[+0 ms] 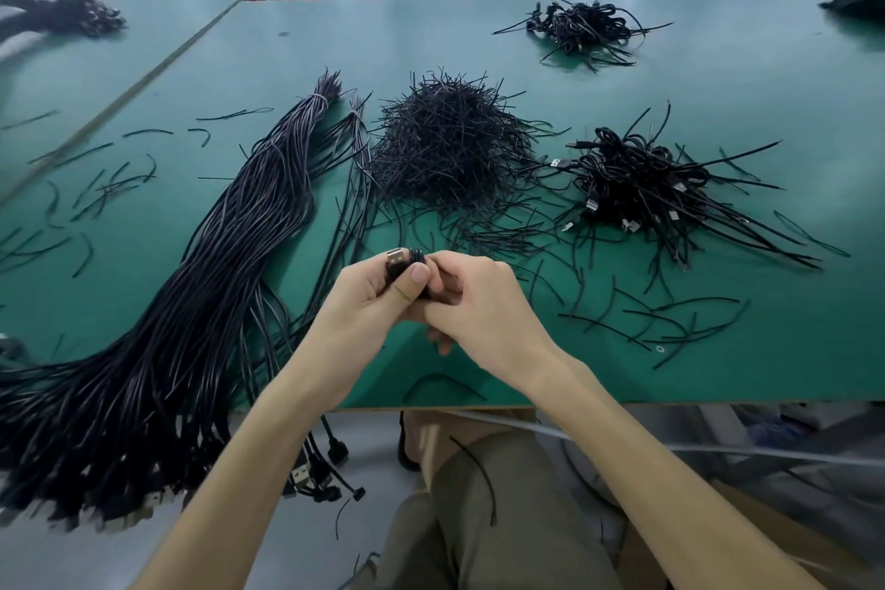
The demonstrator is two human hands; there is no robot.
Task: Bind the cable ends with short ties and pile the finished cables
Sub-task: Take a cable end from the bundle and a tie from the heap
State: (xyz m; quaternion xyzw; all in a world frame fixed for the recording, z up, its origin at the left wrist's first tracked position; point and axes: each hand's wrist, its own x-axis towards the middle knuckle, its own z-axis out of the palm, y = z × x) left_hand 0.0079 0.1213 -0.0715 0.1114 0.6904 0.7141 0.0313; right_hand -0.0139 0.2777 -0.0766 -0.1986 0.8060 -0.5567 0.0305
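— Where the fingers of the left hand (368,297) curl in, what sits between them?

— A small coil of thin black cable (415,256). The thumb presses across its front. Its silver USB plug (395,260) pokes up above the index finger.

— And the right hand (483,302)?

— Its fingers bend over the coil's right side and grip it too, touching the left fingertips. Whether a tie is pinched between them I cannot tell, because the knuckles hide it.

— Where is all this over the green table (718,86)?

— Just above it, near the middle of the near edge.

— And further out?

— Beyond the hands, mid-table, lies a heap of short black ties (445,149). Toward the right edge is a pile of bound black cables (637,187). On the left, a long sheaf of unbound black cables (191,302) runs from mid-table over the near edge. Loose single ties (670,316) lie scattered on both sides. A smaller cable pile (579,26) sits toward the far right corner.
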